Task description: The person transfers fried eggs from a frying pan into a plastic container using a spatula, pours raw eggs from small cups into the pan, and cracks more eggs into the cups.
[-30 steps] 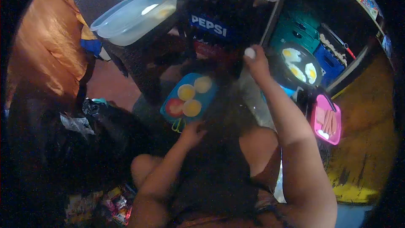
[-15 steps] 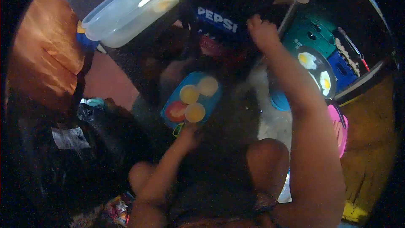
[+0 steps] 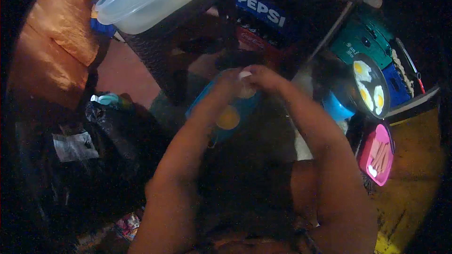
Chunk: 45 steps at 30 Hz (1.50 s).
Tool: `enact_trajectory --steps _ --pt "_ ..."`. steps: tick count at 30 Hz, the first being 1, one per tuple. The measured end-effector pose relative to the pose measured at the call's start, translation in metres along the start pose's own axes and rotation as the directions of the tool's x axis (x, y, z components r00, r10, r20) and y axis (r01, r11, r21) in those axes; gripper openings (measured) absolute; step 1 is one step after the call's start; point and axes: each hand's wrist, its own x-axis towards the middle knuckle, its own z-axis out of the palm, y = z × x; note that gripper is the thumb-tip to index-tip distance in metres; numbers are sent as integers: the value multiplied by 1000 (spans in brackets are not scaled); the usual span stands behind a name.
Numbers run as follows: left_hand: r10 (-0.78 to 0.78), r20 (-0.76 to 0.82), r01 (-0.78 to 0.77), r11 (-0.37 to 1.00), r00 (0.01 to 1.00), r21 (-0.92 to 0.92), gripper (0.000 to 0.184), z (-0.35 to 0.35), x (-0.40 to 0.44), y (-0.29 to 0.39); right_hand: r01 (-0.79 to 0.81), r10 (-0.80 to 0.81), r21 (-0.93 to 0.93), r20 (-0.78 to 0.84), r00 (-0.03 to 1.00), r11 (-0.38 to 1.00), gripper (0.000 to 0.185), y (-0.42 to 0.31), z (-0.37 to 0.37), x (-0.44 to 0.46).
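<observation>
Over the blue tray [image 3: 200,101], my left hand [image 3: 230,83] and my right hand [image 3: 264,79] come together. Their fingers are closed around a small white egg [image 3: 245,74], mostly covered by the fingers. Just below them sits a pale round cup [image 3: 247,92], partly hidden. Nearer to me in the tray is another round cup [image 3: 228,117] with a yellowish look. My left hand and forearm cover the tray's left part. The scene is dim, so the egg's shell cannot be made out clearly.
At right, a dark frying pan [image 3: 370,83] holds fried eggs [image 3: 378,99], with a blue container [image 3: 338,107] beside it. A pink tray [image 3: 390,136] carries sausages [image 3: 382,157]. Ahead stand a Pepsi crate [image 3: 261,9] and a clear plastic tub [image 3: 141,16]. A black bag [image 3: 113,160] lies left.
My right hand has come down and left from beside the Pepsi crate to meet my left hand. My left hand has moved forward from the tray's near edge. The view has shifted slightly.
</observation>
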Motion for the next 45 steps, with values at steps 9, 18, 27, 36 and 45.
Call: enact_trajectory --steps 9,18,27,36,45 --pt "291 126 -315 824 948 471 51 64 23 -32 -44 42 -34 -53 998 998 38 66 1 24" --pt "23 169 -69 960 985 270 54 59 24 -19 21 -64 -220 -190 980 975 34 157 17 68" --pt "112 209 -198 867 971 457 32 88 29 -46 39 -155 -613 -136 979 789 36 156 26 75" --pt "39 24 -45 917 999 397 30 97 35 -70 40 -158 -666 -118 980 745 35 111 35 58" --pt "85 -20 -68 899 996 432 33 105 32 -72 38 -170 -706 -118 978 708 34 106 32 54"
